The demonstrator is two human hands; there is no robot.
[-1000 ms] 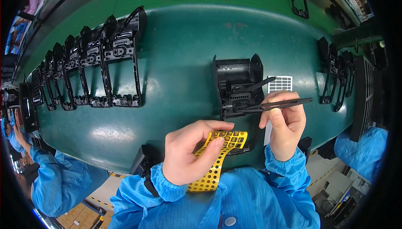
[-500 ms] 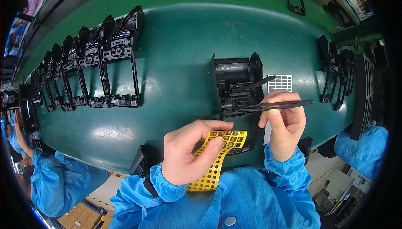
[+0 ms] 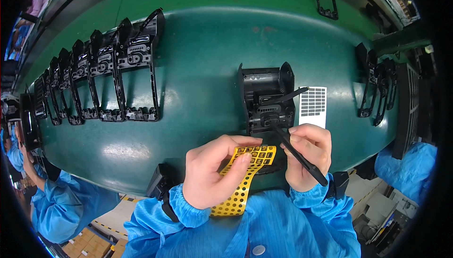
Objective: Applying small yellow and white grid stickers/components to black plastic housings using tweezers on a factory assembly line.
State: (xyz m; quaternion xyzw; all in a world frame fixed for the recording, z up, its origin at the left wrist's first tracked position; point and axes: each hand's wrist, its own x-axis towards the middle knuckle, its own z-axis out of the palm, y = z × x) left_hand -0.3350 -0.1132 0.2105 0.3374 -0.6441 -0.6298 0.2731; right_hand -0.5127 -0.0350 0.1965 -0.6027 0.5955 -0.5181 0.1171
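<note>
My left hand point(image 3: 210, 170) pinches a yellow sheet of small dark stickers point(image 3: 236, 189), thumb on its front near the top edge. The sheet curls down toward my chest, its upper rows square and the lower ones round. In my right hand point(image 3: 309, 156), closed, are black tweezers point(image 3: 302, 156), slanting up and left. Their tip reaches the lower part of a black plastic housing point(image 3: 266, 81) lying on the table before me; whether the tip touches it or carries anything is too small to tell. A dark strip sticks out from the housing's right side.
A white sheet of dark rectangular labels point(image 3: 313, 101) lies right of the housing. Several similar black housings point(image 3: 137, 55) stand in a row at the left of the green table point(image 3: 203, 69). More black frames point(image 3: 373, 83) are at the right. Blue-sleeved people point(image 3: 71, 206) sit on both sides.
My right hand has come down and nearer to me. The tweezers have turned from nearly level to a steep slant, uncovering more of the white label sheet. My left hand stays put.
</note>
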